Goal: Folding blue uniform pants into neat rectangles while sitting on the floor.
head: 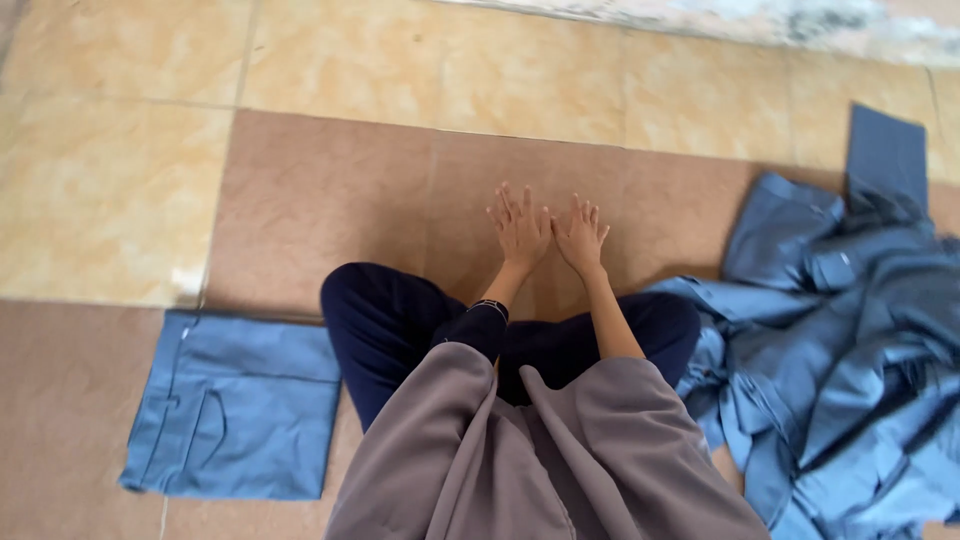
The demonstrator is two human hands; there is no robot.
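I sit cross-legged on a tiled floor (330,190). My left hand (519,226) and my right hand (581,236) are stretched out in front of me, side by side with thumbs almost touching, fingers spread, backs up, over the brown tile. Neither hand holds anything. A folded blue-grey garment (237,404) lies flat on the floor to my left, beside my knee. A loose pile of unfolded blue-grey garments (850,350) lies to my right, close to my right knee.
My dark trouser legs (385,320) and grey-brown top (540,460) fill the lower middle. Beige marbled tiles (110,180) run to the left and far side. A rough pale wall base (720,15) runs along the top edge.
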